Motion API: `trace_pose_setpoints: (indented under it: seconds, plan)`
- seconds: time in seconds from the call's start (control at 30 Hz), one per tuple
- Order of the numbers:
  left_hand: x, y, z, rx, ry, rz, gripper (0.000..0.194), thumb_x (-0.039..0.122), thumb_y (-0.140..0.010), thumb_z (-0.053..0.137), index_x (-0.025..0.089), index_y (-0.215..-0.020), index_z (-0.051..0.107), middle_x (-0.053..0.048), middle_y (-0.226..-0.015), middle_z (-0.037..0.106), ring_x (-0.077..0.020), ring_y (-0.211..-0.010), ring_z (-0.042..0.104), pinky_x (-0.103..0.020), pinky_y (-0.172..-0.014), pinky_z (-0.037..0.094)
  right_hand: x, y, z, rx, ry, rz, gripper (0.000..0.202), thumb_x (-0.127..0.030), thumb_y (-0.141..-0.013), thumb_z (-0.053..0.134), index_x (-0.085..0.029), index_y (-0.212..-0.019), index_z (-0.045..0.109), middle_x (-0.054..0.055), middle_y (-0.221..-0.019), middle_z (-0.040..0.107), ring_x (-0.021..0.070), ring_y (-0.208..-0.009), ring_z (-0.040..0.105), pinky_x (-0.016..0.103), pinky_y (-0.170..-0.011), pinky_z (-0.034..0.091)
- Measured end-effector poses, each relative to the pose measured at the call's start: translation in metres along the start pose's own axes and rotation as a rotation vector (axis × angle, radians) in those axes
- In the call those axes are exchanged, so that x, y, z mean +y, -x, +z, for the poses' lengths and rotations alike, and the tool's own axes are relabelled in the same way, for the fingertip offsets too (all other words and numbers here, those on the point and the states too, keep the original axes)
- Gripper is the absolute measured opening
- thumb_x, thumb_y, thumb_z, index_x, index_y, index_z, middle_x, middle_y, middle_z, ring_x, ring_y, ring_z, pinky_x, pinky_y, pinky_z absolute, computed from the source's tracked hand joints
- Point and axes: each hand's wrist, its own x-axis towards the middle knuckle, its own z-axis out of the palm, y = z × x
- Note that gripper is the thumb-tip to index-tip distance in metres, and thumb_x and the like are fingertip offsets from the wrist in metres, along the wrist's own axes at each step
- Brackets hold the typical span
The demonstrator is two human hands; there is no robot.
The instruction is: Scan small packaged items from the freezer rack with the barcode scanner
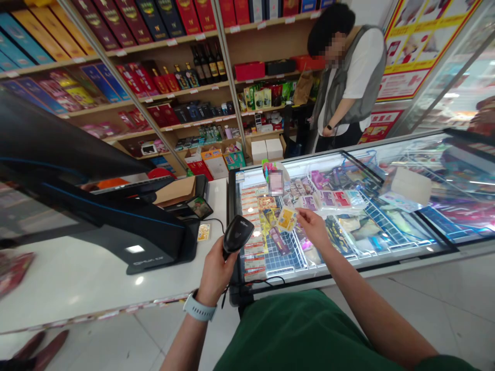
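Hands (215,267) with scanner (238,234), yellow card (286,219)

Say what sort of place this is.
Probably a shop checkout: black handheld scanner, glass-topped display chest of colourful packets, and tan wood-toned shelves with dark wine-style bottles.

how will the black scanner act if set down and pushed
The scanner likely feels stiff, given its smooth, hard-looking casing. Its broad head above a narrower neck suggests it may tip if stood up. The dark cord below the left hand might drag, if attached.
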Motion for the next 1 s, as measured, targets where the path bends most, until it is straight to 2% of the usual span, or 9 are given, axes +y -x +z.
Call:
trace_pose_setpoints:
  seconds: [0.23, 0.3, 0.43, 0.5, 0.73, 0.9, 1.0]
  plan:
    - [-0.007, 0.005, 0.011, -0.065, -0.051, 0.071, 0.04, 0.02, -0.081, 0.051, 0.018, -0.121, 0.053, -0.01, -0.118, 0.063, -0.0248, -0.11, 0.059, -0.038, -0.095, 0.046, -0.004, -0.011, -0.002, -0.004, 0.068, -0.021, 0.034, -0.041, -0.075, 0.063, -0.017, -0.098, 0.068, 0.006, -0.087, 0.071, 0.0208, -0.079, 0.067, 0.038, -0.077, 0.055]
    - [-0.008, 0.005, 0.013, -0.069, -0.082, 0.094, 0.041, 0.017, -0.08, 0.051, 0.019, -0.121, 0.053, -0.009, -0.117, 0.064, -0.0241, -0.109, 0.059, -0.038, -0.094, 0.047, -0.006, -0.012, -0.002, 0.003, 0.082, -0.014, 0.036, -0.043, -0.075, 0.062, -0.018, -0.1, 0.067, 0.006, -0.09, 0.07, 0.0208, -0.079, 0.066, 0.036, -0.071, 0.056]
    - [-0.009, 0.005, 0.016, -0.079, -0.128, 0.133, 0.042, 0.012, -0.078, 0.051, 0.019, -0.12, 0.053, -0.009, -0.114, 0.064, -0.0236, -0.106, 0.06, -0.039, -0.092, 0.048, -0.007, -0.015, 0.0, -0.007, 0.024, 0.044, 0.043, -0.048, -0.076, 0.059, -0.02, -0.109, 0.062, 0.005, -0.088, 0.067, 0.0196, -0.068, 0.066, 0.029, -0.048, 0.054]
    - [-0.008, 0.006, 0.017, -0.086, -0.138, 0.143, 0.043, 0.011, -0.078, 0.05, 0.019, -0.12, 0.053, -0.009, -0.114, 0.064, -0.0236, -0.107, 0.059, -0.039, -0.093, 0.048, -0.006, -0.018, 0.002, -0.014, 0.014, 0.045, 0.044, -0.05, -0.078, 0.058, -0.021, -0.111, 0.061, 0.004, -0.084, 0.066, 0.0193, -0.065, 0.065, 0.028, -0.045, 0.054]
    - [-0.01, 0.004, 0.02, -0.117, -0.178, 0.132, 0.044, 0.011, -0.079, 0.05, 0.019, -0.122, 0.05, -0.009, -0.119, 0.061, -0.0244, -0.11, 0.056, -0.041, -0.096, 0.046, 0.002, -0.026, 0.008, -0.036, 0.007, 0.029, 0.045, -0.045, -0.077, 0.06, -0.021, -0.115, 0.06, 0.004, -0.084, 0.066, 0.0179, -0.065, 0.065, 0.031, -0.051, 0.057]
    - [-0.011, 0.001, 0.021, -0.119, -0.201, 0.148, 0.044, 0.011, -0.079, 0.05, 0.019, -0.122, 0.05, -0.009, -0.117, 0.062, -0.0237, -0.109, 0.057, -0.04, -0.095, 0.046, 0.003, -0.028, 0.011, -0.093, -0.069, -0.022, 0.048, -0.038, -0.074, 0.063, -0.02, -0.119, 0.057, 0.002, -0.084, 0.067, 0.0182, -0.074, 0.067, 0.034, -0.066, 0.058]
    - [-0.011, 0.0, 0.022, -0.116, -0.219, 0.166, 0.044, 0.011, -0.08, 0.05, 0.019, -0.123, 0.049, -0.009, -0.116, 0.062, -0.0234, -0.108, 0.057, -0.04, -0.094, 0.046, 0.006, -0.029, 0.011, -0.09, -0.061, -0.019, 0.04, -0.036, -0.074, 0.065, -0.019, -0.109, 0.06, 0.003, -0.084, 0.069, 0.0193, -0.078, 0.067, 0.036, -0.071, 0.058]
